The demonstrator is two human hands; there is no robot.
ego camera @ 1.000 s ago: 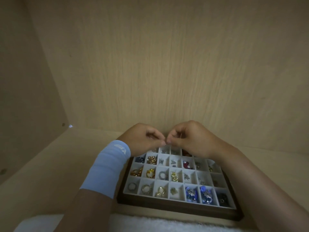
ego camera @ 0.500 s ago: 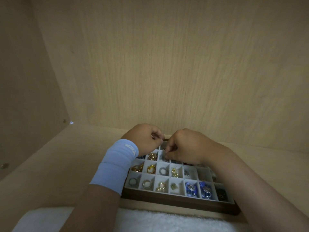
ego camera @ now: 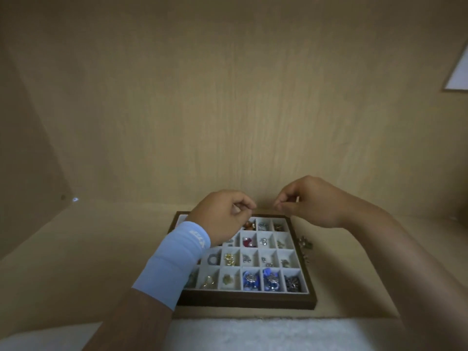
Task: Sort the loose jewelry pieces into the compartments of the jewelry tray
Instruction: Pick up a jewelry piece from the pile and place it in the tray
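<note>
Shelf (ego camera: 101,249): pale wood, with wooden panels rising at the left and at the back.
Sleeve (ego camera: 177,262): a light blue band round the left wrist with a small white mark on it; it covers the tray's left columns.
Left hand (ego camera: 222,216): over the far left part of the tray, fingers curled in, thumb and forefinger tips pressed together and pointing right. Whether anything sits in the pinch is too small to tell.
Jewelry tray (ego camera: 248,301): dark brown frame with white square compartments, flat on the shelf, its near rim just behind a white fluffy cloth (ego camera: 266,333).
Tray contents: most visible compartments hold a piece: a gold cluster (ego camera: 229,259), a red piece (ego camera: 248,242) one row behind it, two blue pieces (ego camera: 250,281) side by side in the near row, and a dark piece (ego camera: 292,283) in the near right corner.
Right hand (ego camera: 311,201): above the tray's far right corner, apart from the left hand, fingers curled and the fingertips pinched towards the left. I cannot tell whether it holds anything.
Loose jewelry pieces (ego camera: 303,243): small metallic bits on the shelf just beside the tray's right rim.
White patch (ego camera: 459,74): at the upper right edge.
</note>
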